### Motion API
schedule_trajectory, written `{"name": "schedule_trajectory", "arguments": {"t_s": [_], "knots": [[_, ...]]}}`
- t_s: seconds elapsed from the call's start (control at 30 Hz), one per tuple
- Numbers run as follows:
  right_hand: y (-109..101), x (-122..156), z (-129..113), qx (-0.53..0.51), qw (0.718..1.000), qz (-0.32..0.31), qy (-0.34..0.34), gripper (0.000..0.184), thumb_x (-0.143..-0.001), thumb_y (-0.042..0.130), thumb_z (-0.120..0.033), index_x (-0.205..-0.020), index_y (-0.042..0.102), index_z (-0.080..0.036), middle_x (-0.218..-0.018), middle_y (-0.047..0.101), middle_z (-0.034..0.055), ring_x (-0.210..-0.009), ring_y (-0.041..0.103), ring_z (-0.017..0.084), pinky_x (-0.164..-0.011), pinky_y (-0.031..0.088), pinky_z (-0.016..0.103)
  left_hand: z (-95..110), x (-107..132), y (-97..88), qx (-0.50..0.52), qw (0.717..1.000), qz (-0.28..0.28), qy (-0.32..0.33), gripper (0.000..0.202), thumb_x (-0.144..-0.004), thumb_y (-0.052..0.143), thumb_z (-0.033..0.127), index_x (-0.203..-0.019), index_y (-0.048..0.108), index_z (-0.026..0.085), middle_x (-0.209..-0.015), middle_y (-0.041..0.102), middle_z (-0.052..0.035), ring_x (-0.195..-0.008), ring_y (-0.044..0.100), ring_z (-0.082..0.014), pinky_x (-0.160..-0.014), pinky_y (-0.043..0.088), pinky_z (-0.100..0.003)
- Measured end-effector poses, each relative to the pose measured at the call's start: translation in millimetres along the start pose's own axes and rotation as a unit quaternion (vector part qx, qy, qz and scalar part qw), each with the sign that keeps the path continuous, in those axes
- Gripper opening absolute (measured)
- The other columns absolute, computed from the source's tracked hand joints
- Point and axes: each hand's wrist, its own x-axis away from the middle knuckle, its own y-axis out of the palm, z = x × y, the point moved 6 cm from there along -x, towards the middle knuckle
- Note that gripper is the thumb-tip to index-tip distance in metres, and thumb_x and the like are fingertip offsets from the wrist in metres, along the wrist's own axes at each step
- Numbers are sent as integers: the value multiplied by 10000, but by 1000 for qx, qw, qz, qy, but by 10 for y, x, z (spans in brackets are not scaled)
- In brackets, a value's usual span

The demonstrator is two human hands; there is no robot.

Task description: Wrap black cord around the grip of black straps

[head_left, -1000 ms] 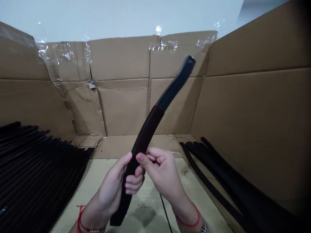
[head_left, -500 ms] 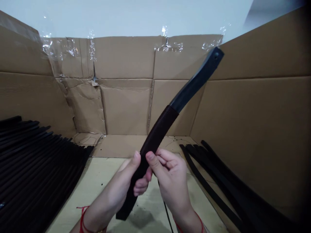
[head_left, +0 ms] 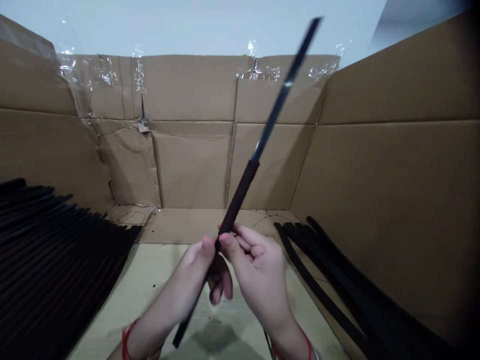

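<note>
Both hands hold a long dark strip [head_left: 270, 120], seen nearly edge-on and tilted, its bare far end pointing up to the right. A dark brown cord wrapping [head_left: 239, 195] is wound tightly round its middle section. My left hand [head_left: 195, 270] closes on the strip below the wrapping, thumb on top and fingers behind. My right hand [head_left: 260, 280] pinches the lower part of the wrapping between thumb and fingers. A thin dark cord [head_left: 267, 340] hangs below my right hand. The strip's lower end shows past my left wrist.
Many dark strips [head_left: 67, 255] lie side by side at the left. Several long curved black strips [head_left: 330, 280] lie along the right wall. Taped cardboard walls [head_left: 191, 165] surround the pale work board [head_left: 161, 290], which has small dark specks on it.
The strip has been turned about its length, from its broad face to its narrow edge. Its far end has swung higher and slightly left.
</note>
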Motion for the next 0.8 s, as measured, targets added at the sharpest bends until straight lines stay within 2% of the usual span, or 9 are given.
{"name": "schedule_trajectory", "arguments": {"t_s": [0.1, 0.2, 0.3, 0.37, 0.43, 0.5, 0.57, 0.7, 0.8], "knots": [[-21, -25, -9, 7, 1000, 8, 16, 249, -786, 707, -420, -767, 655, -176, -529, 583, -20, -396, 510, 112, -349, 385, 211, 111, 76, -82, -132, 983, 106, 68, 456, -919, 478, 593, -852, 536, 146, -569, 531, 12, -468, 445, -60, -438, 327, -131], [50, -41, -34, -1, 995, -92, 27, 245, -795, 705, -385, -757, 658, -148, -537, 595, -8, -457, 524, 98, -416, 395, 194, 12, 51, -29, -19, 999, -31, -11, 492, -948, 353, 623, -870, 503, 161, -496, 509, 26, -345, 371, -64, -352, 325, -149], [-11, -72, -33, 14, 999, -46, 0, 283, -824, 670, -381, -670, 602, -153, -498, 539, -24, -435, 485, 86, -405, 357, 193, -34, -48, -37, 28, 994, -102, -16, 530, -910, 397, 668, -898, 505, 149, -502, 542, 7, -340, 413, -71, -351, 350, -151], [-53, -108, 40, -8, 1000, -10, 10, 300, -832, 652, -415, -684, 574, -166, -477, 483, -50, -378, 439, 81, -362, 320, 198, -43, -126, -135, -13, 1000, -23, 16, 514, -880, 497, 646, -844, 512, 134, -554, 572, -13, -412, 482, -70, -413, 387, -142], [2, -143, 135, -64, 994, -68, 47, 326, -802, 676, -470, -755, 602, -156, -458, 412, -79, -335, 346, 59, -337, 259, 189, -61, -137, -199, -43, 998, 49, 18, 523, -865, 519, 649, -767, 497, 136, -501, 515, 16, -388, 429, -53, -394, 344, -132], [74, -145, 177, -104, 981, -146, 73, 379, -732, 744, -491, -780, 644, -129, -455, 353, -97, -352, 227, 27, -345, 174, 174, -110, -100, -157, -37, 998, 27, -30, 589, -861, 420, 724, -746, 489, 150, -413, 412, 56, -313, 298, -47, -326, 247, -146], [65, -142, 173, -100, 982, -143, 69, 394, -687, 784, -484, -771, 673, -115, -480, 405, -74, -389, 237, 28, -361, 174, 176, -123, -43, -89, -48, 996, -29, -64, 660, -831, 342, 792, -788, 504, 154, -407, 411, 54, -299, 276, -64, -315, 232, -173], [-72, -132, 134, -85, 996, -2, 18, 391, -699, 775, -486, -826, 697, -124, -576, 543, -13, -465, 408, 75, -403, 300, 197, 179, 46, -258, -255, 947, 163, 106, 485, -846, 550, 639, -865, 539, 155, -629, 521, -1, -541, 455, -105, -477, 314, -180], [20, -119, 160, -111, 989, -84, 44, 407, -696, 783, -482, -851, 695, -116, -500, 478, -50, -398, 251, 33, -370, 180, 182, 114, 18, -215, -189, 971, 133, 62, 507, -904, 419, 649, -817, 520, 161, -573, 380, 38, -479, 325, -84, -435, 235, -179]]}}
